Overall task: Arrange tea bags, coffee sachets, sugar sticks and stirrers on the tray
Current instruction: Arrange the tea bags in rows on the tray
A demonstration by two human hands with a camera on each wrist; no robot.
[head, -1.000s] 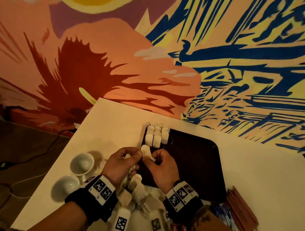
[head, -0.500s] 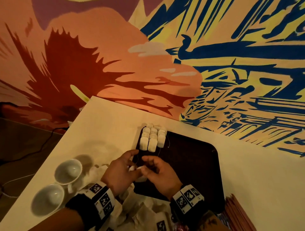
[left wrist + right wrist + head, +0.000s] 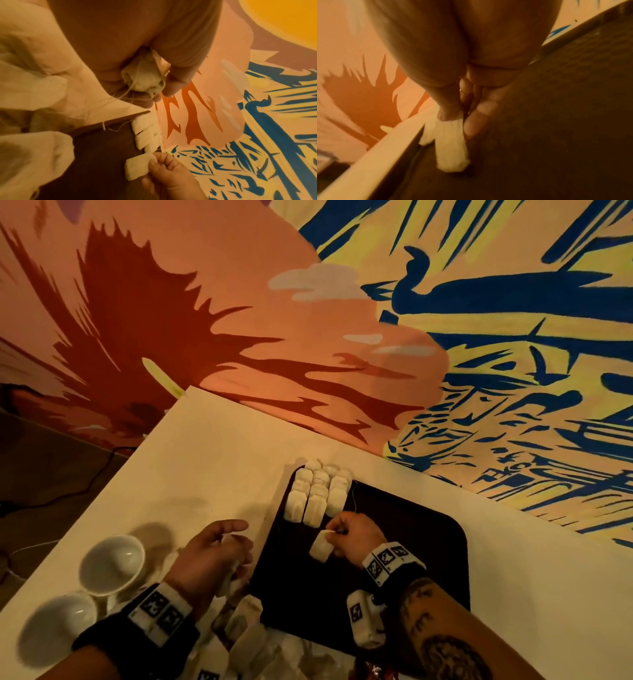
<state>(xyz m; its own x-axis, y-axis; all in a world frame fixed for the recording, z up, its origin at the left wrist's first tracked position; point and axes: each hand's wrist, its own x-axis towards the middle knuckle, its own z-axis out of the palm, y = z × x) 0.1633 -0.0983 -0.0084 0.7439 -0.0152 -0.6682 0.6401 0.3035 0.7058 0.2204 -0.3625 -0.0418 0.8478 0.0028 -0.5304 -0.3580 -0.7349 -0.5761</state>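
Observation:
A dark tray (image 3: 411, 542) lies on the cream table. Rows of white tea bags (image 3: 318, 494) fill its far left corner. My right hand (image 3: 334, 534) pinches one tea bag (image 3: 322, 547) by its top edge, low over the tray just in front of those rows. The right wrist view shows thumb and forefinger on that tea bag (image 3: 452, 143), its lower end at the tray (image 3: 556, 121). My left hand (image 3: 236, 539) hovers at the tray's left edge. Its fingers curl round a bunched tea bag (image 3: 144, 75) with loose strings.
Two white cups (image 3: 111, 563) (image 3: 56, 628) stand at the table's left front. A loose heap of tea bags (image 3: 246, 631) lies in front of the tray, under my left wrist. The painted wall runs along the table's far edge. A cable lies on the floor at left.
Both hands held one tea bag together near the tray's left edge. Now the right hand alone has carried it over the tray, and the left hand has drawn back left.

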